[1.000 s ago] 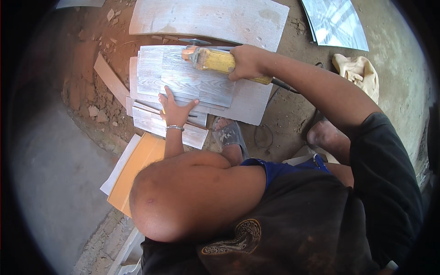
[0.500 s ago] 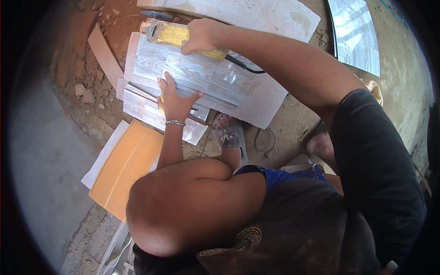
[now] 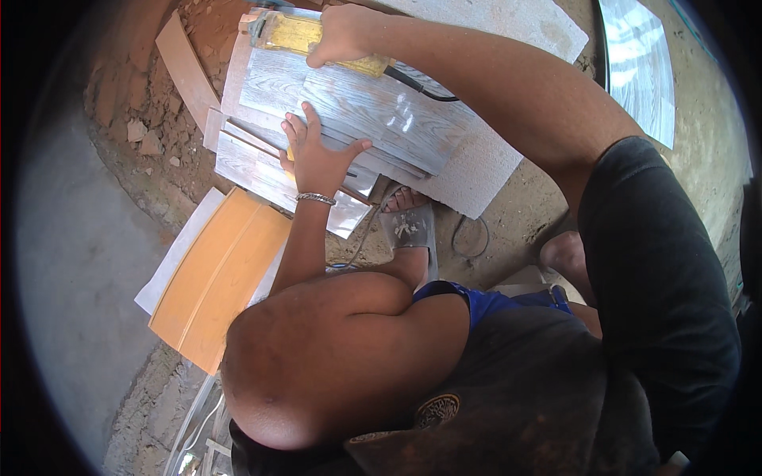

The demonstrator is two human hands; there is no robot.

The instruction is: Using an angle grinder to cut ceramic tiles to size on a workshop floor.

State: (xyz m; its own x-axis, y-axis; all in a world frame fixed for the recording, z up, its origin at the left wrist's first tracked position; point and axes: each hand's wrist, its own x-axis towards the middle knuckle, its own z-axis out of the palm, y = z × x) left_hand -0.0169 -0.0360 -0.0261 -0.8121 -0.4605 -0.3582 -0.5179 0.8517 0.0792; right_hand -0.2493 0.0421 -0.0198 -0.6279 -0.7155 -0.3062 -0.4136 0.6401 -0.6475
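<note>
My right hand (image 3: 341, 36) is wrapped round a yellow angle grinder (image 3: 286, 32) at the top of the view, its black cord trailing right. The grinder is over the upper left edge of stacked grey wood-pattern tiles (image 3: 381, 119), which lie on a pale speckled board (image 3: 492, 178). My left hand (image 3: 321, 159) has its fingers spread on the lower left part of the tiles, with a small yellow object partly hidden beside them. Narrower grey pieces (image 3: 250, 178) lie under and left of that hand.
A tan strip (image 3: 182, 63) lies on broken rubble (image 3: 147, 139) at left. An orange panel (image 3: 202, 278) lies by my left knee. A glossy sheet (image 3: 639, 63) is at upper right. My sandalled foot (image 3: 405, 230) stands below the board, near a cord loop (image 3: 468, 246).
My right hand has carried the grinder leftward along the far edge of the tiles. My left hand stays spread on them. The view has shifted, so the tiles appear higher.
</note>
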